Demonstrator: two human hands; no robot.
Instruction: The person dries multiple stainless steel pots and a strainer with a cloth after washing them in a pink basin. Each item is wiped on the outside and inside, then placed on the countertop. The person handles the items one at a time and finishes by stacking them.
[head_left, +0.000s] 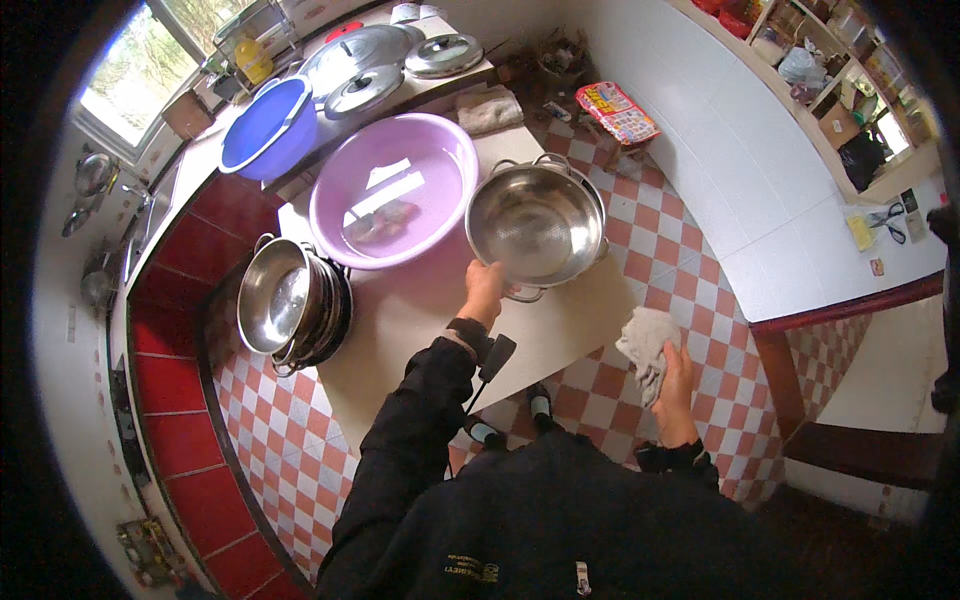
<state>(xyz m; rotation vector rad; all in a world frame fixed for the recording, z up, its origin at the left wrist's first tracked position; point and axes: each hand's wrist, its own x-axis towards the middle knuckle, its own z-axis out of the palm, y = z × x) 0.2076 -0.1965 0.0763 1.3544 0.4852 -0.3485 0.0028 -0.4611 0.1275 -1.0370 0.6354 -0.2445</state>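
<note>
My left hand (486, 286) grips the near-left rim of a shiny stainless-steel pot (534, 225) with loop handles, at the right side of a pale table (420, 330). A second rim and handle show behind that pot, seemingly another pot under it. In my right hand (677, 384) is a crumpled off-white cloth (646, 346), held out past the table's right edge. A wide purple plastic basin (442, 232) stands left of the pot, with water and a blurred reddish-dark thing in it. At the table's left edge, several steel pots (274, 296) sit nested in a tilted-looking stack.
Behind the table, a counter bears a blue plastic basin (274, 139), metal lids (365, 91) and a folded towel (489, 111). A stool with a red printed cover (618, 114) stands on the checkered floor (660, 247). Shelves (825, 82) line the right wall.
</note>
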